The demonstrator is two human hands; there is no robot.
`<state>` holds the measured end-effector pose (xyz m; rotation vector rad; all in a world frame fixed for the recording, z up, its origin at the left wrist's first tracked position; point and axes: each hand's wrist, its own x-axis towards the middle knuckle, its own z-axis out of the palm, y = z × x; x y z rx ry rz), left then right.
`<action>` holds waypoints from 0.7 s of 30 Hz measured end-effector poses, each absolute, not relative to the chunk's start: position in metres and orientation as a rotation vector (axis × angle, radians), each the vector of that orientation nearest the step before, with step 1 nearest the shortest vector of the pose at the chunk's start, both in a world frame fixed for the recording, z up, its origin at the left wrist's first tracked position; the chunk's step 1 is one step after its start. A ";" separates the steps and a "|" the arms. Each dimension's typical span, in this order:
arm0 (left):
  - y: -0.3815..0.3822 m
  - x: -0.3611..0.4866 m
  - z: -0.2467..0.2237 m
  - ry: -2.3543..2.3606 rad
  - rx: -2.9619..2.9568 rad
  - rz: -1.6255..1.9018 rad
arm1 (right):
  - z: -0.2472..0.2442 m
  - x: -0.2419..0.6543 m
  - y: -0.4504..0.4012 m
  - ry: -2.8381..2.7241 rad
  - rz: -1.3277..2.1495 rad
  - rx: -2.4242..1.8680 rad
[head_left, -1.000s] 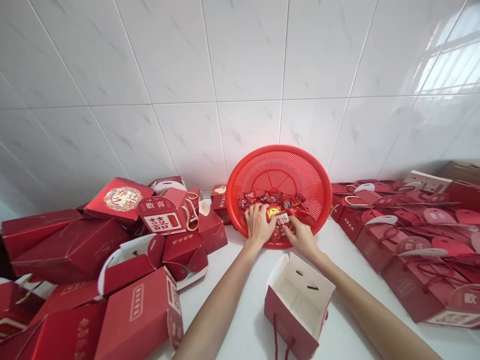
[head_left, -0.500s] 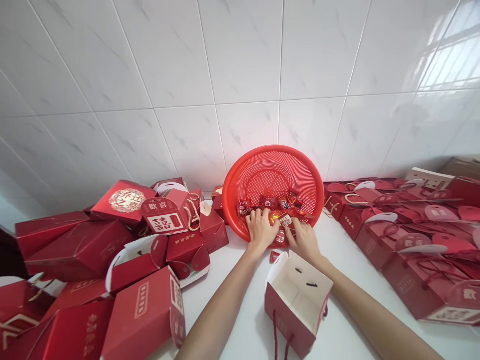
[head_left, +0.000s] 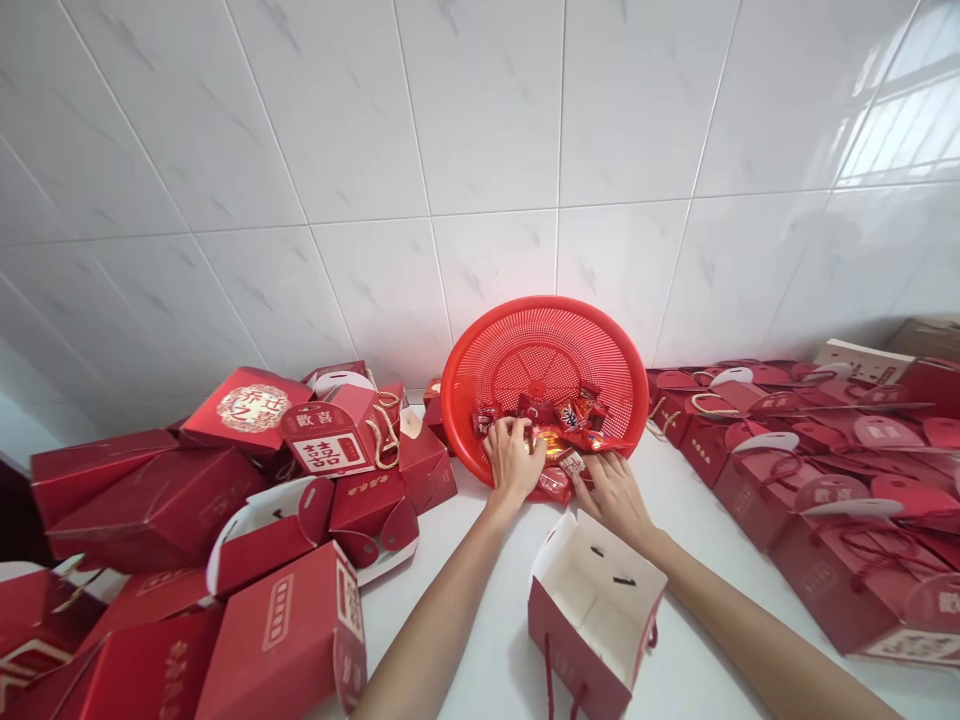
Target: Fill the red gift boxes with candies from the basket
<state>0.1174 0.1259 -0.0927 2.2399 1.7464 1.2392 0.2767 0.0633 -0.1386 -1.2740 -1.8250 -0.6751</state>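
A red plastic colander [head_left: 459,375] leans against the wall, with several wrapped candies [head_left: 571,412] at its lower front. My left hand [head_left: 514,458] is over the left part of the pile, its fingers bent and apart, touching the wrappers. On the right, my right hand [head_left: 619,495] rests over the near rim with fingers spread, beside a small candy with a cream label [head_left: 572,462]. Its fingertips are partly hidden among the wrappers. Between my forearms an open red gift box [head_left: 577,640] with dark red cord handles stands, its pale inside showing no contents.
Red gift boxes [head_left: 281,630] lie heaped at the left, some with flaps open. Rows of closed, corded gift boxes [head_left: 817,560] line the right side of the white table [head_left: 480,620]. A tiled wall [head_left: 495,120] rises behind.
My left hand has drawn slightly left, its fingers more bent. My right hand has shifted slightly down and right. A small red candy seen in front of the colander no longer shows there.
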 end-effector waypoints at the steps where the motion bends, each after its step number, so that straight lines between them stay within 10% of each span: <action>1: 0.126 0.118 -0.092 1.769 2.243 1.222 | -0.138 0.279 0.060 -1.837 -0.659 -1.274; 21: 0.101 0.111 -0.027 1.726 2.415 0.335 | -0.104 0.287 0.022 -1.895 -0.531 -1.311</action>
